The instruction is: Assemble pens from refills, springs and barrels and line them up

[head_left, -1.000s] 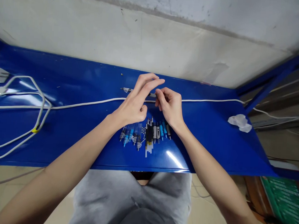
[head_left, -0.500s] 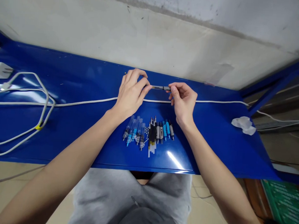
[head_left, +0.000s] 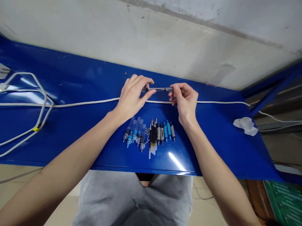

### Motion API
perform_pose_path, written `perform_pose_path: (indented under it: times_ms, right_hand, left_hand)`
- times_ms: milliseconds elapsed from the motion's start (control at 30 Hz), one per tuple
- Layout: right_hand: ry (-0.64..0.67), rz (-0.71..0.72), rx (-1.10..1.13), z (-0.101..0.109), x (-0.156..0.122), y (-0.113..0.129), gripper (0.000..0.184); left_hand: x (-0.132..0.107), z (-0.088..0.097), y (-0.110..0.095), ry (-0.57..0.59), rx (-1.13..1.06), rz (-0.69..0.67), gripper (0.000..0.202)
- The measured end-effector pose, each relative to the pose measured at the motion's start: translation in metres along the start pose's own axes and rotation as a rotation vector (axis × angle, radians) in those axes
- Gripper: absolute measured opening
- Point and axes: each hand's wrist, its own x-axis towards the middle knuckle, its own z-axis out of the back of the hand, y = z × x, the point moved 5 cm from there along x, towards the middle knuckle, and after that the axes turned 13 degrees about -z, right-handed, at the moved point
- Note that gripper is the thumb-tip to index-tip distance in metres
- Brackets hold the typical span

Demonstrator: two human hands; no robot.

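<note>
My left hand (head_left: 133, 95) is closed, its thumb and fingertips about the left end of a clear pen barrel (head_left: 157, 89), with a dark refill showing inside. My right hand (head_left: 185, 99) pinches a grey pen grip (head_left: 168, 89) at the other end. The pen parts lie level in line above the shelf. Nearer my body, clear pen barrels (head_left: 135, 132) with clips lie in a group, beside small springs (head_left: 147, 133). Several dark refills (head_left: 153, 136) and a row of grey and blue pen grips (head_left: 166, 131) lie to their right.
A white cable (head_left: 91, 102) crosses the blue shelf (head_left: 72, 136) behind the parts and loops at the left near a white plug (head_left: 0, 71). Crumpled white plastic (head_left: 246, 125) lies at the right. A wall (head_left: 144, 36) stands behind; a blue post (head_left: 274, 88) rises at the right.
A clear barrel now covers much of the refill that showed between my hands. The left fingers have spread slightly and shifted along the pen. My right hand keeps its pinch.
</note>
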Motion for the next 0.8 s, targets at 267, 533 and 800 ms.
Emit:
perform_pose_path:
  times_ms: [267,533,800]
  right_hand:
    - [0.042,0.040,0.007,0.001,0.004,-0.007,0.034]
    - [0.060,0.117,-0.114,-0.002,0.003,-0.003,0.037]
    - [0.014,0.152,-0.269,-0.002,-0.004,0.003,0.043]
  left_hand:
    - [0.000,0.001,0.002,-0.029,-0.027,0.029,0.034]
    - [0.000,0.002,0.004,-0.069,-0.065,0.020,0.034]
    - [-0.001,0.002,0.006,-0.108,-0.041,0.012,0.038]
